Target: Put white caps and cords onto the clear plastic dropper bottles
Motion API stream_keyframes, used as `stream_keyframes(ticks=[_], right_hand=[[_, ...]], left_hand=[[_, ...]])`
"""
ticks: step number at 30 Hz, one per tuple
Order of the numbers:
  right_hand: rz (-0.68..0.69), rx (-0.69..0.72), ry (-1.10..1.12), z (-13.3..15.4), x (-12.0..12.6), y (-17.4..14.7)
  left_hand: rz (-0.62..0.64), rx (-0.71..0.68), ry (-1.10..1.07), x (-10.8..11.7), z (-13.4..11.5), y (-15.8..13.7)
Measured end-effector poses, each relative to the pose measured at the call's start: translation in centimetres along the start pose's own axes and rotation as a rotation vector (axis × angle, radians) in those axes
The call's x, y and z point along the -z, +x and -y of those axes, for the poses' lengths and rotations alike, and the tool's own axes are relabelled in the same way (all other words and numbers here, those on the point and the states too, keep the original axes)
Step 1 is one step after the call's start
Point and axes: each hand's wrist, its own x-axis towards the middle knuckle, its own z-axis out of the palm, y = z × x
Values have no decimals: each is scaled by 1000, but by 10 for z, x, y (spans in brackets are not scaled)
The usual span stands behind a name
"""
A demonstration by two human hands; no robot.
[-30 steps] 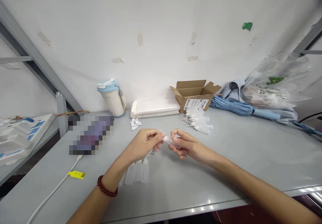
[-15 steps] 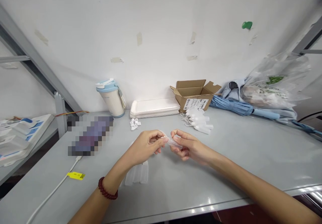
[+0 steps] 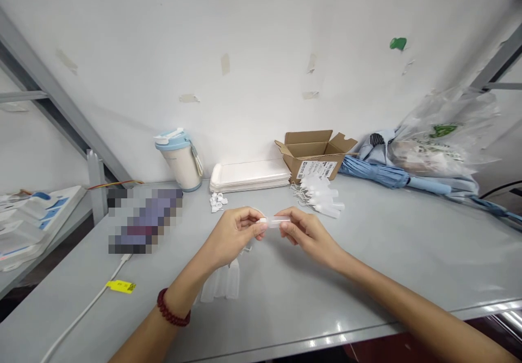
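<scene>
Between my hands lies a small translucent plastic tube (image 3: pixel 275 221), held level, with a white cap (image 3: pixel 262 221) at its left end. My left hand (image 3: pixel 234 235) pinches the cap between thumb and fingers. The fingers of my right hand (image 3: pixel 310 237) close around the tube's right part and hide its end. Below my left wrist, several translucent tubes (image 3: pixel 221 283) lie side by side, partly covered by the arm. Beyond my left hand is a small heap of white caps (image 3: pixel 217 202). Tubes with white tops and thin strings (image 3: pixel 323 195) form a pile behind my right hand.
An open cardboard box (image 3: pixel 312 157) stands at the back, beside a stack of white trays (image 3: pixel 253 175). Left of them are a cup with a blue lid (image 3: pixel 179 162) and a phone-like blurred object (image 3: pixel 147 221) on a white cable (image 3: pixel 87 310). A blue umbrella (image 3: pixel 377 170) lies back right.
The tube has swung from slanting to level, and its white end now shows between my hands. My right hand's fingers have drawn together around it. The left hand has barely moved.
</scene>
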Motion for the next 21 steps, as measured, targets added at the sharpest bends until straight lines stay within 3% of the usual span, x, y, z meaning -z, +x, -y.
stream_keyframes(ticks=[4,12,21], right_hand=[[-9,-41,71,-1,1,1],[-27,117,-32,-5,2,-1],[-68,141,-94,-1,4,-3]], left_hand=[[3,-21,-39,-1,3,2],[155,127,-108,0,3,-2],[102,81,-105,-3,-1,-2]])
